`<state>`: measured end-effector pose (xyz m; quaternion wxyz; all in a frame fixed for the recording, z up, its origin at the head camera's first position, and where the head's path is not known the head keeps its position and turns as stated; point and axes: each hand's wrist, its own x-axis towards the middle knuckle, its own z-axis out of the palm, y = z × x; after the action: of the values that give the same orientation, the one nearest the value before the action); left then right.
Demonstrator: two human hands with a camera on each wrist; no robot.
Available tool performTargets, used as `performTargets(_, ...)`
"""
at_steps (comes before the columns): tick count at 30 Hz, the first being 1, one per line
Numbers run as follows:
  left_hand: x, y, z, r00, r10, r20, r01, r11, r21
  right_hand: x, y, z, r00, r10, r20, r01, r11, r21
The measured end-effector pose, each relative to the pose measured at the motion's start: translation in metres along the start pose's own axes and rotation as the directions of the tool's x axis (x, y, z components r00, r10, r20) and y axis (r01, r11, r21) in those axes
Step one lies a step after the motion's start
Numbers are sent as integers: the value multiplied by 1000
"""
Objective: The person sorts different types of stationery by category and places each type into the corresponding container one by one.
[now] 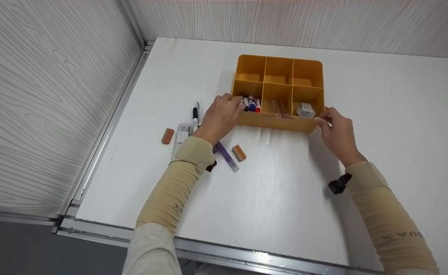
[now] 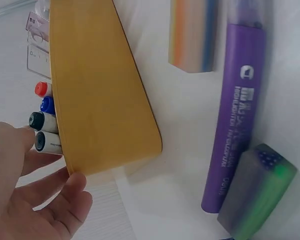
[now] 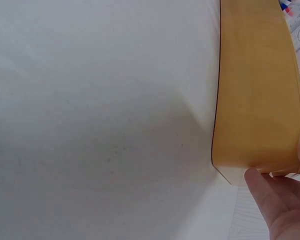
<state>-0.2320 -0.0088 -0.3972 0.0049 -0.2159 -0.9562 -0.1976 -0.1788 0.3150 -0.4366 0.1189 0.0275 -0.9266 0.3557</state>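
A yellow six-compartment organizer box (image 1: 273,122) stands on the table, held at both front corners. My left hand (image 1: 221,117) grips its front left corner, thumb and fingers over the rim in the left wrist view. At the front right corner, my right hand (image 1: 337,131) pinches the wall, fingertips against the end face in the right wrist view. Capped markers (image 1: 251,104) with red, blue and dark caps fill the front left compartment. Transparent rulers (image 1: 275,109) lie in the front middle one, and a small transparent case (image 1: 305,110) sits in the front right one.
Left of the box lie a black-capped marker (image 1: 195,118), a slim pen (image 1: 199,109) and a long transparent case (image 1: 182,136). Orange-brown erasers (image 1: 167,136) and a purple highlighter (image 1: 228,158) are scattered nearby. A greenish block (image 2: 257,192) touches the highlighter. Panel walls border the table.
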Motion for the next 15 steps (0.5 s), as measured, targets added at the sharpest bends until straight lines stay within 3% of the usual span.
performTargets(8, -14, -5, -11, 995, 36, -93, -46, 993, -108, 0, 0, 1, 998, -53, -26, 53, 999, 10)
performTargets(12, -25, -6, -16, 994, 57, -93, -71, 985, -156, 2, 2, 1, 1000, -22, -12, 22, 1000, 14)
performTargets(15, -34, -6, -15, 990, 126, -58, -133, 978, -159, 1, 2, 2, 1000, -14, -12, 15, 1000, 16)
